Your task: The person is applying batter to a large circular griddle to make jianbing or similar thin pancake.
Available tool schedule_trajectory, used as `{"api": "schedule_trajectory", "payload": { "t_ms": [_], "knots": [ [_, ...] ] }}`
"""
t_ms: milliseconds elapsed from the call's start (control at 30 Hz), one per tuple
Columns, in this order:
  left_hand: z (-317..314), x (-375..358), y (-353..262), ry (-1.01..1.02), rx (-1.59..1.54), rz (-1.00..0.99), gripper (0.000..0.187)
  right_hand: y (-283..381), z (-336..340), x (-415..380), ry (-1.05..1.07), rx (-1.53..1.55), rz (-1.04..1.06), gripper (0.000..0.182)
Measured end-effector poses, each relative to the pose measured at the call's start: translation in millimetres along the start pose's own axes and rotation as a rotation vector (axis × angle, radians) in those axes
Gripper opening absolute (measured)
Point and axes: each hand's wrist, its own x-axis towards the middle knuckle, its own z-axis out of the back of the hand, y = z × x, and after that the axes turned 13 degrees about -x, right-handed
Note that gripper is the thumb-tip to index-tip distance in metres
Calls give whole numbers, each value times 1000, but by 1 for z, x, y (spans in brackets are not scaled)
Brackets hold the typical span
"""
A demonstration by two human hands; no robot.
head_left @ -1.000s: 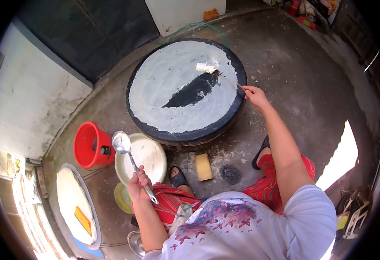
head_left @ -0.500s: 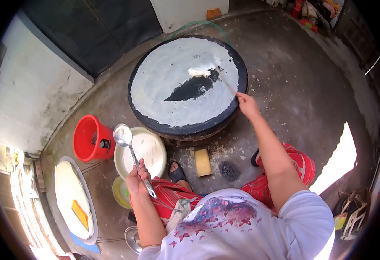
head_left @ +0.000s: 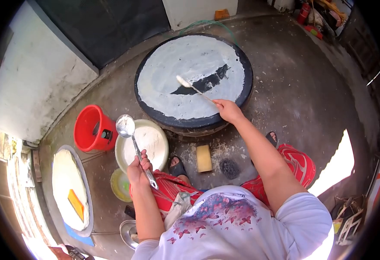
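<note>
In the far middle of the scene, 1 round black griddle [head_left: 249,82] with a thin, whitish-grey layer [head_left: 164,69] across most of its top. Broken across the middle by 1 dark strip [head_left: 211,81], slanting up towards the far right. Over the left part of the strip, 1 spreader [head_left: 200,92] with a white lump [head_left: 182,81] at its tip; hard to tell whether touching the layer or just above it.

At the near right edge of the griddle, the right hand [head_left: 229,111], pinching the thin handle end of the spreader between thumb and fingers. Farther left and nearer, the left hand [head_left: 139,169], with fingers closed around the handle of 1 metal ladle [head_left: 125,125], tilted with its bowl at the far end, beside the left rim of the basin [head_left: 166,151]. Inside the basin, a pale mixture [head_left: 146,143].

Left of the basin, 1 red bucket [head_left: 84,130]; just near of it, 1 yellow-green bowl [head_left: 120,185]. Farther left on the floor [head_left: 285,108], 1 oval board [head_left: 88,186] bearing a whitish slab [head_left: 66,177] with 1 orange scraper [head_left: 76,205] on top. Between the 2 sandals [head_left: 178,169], 1 yellow block [head_left: 204,158] and, right of it, 1 dark round clump [head_left: 229,168].
</note>
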Motion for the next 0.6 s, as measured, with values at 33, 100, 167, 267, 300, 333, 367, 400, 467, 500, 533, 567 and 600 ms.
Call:
{"api": "schedule_trajectory", "payload": {
  "t_ms": [33,100,167,267,300,333,367,400,467,500,533,567,600],
  "knots": [
    [-1,0,0,0,-11,1,33,9,9,-6,0,0,3,26],
    [-3,-2,1,2,-20,9,33,28,31,-16,65,-229,70,26],
    [-2,-3,0,10,-8,10,33,34,55,-25,50,-330,108,26],
    [0,-5,-2,22,-12,18,33,28,74,-38,-66,-503,195,31],
    [-1,-5,-2,27,-20,14,33,28,72,-43,-261,-566,204,35],
    [1,-5,-2,22,-9,4,33,27,68,-49,-453,-624,208,39],
    [1,-5,-3,16,8,-3,33,30,55,-54,-554,-580,265,45],
    [2,-5,-3,13,11,-1,33,36,41,-60,-579,-601,313,46],
    [2,-4,-5,11,-17,14,33,45,3,-72,-506,-652,480,42],
    [2,-3,-5,10,-12,13,33,45,-18,-77,-472,-687,487,41],
    [2,-4,-5,14,-22,31,34,45,-32,-80,-439,-719,493,40],
    [2,-5,-6,17,-33,48,34,39,-36,-77,-444,-750,447,40],
    [2,-6,-6,14,-30,44,34,31,-33,-73,-448,-782,403,40]
  ]
}}
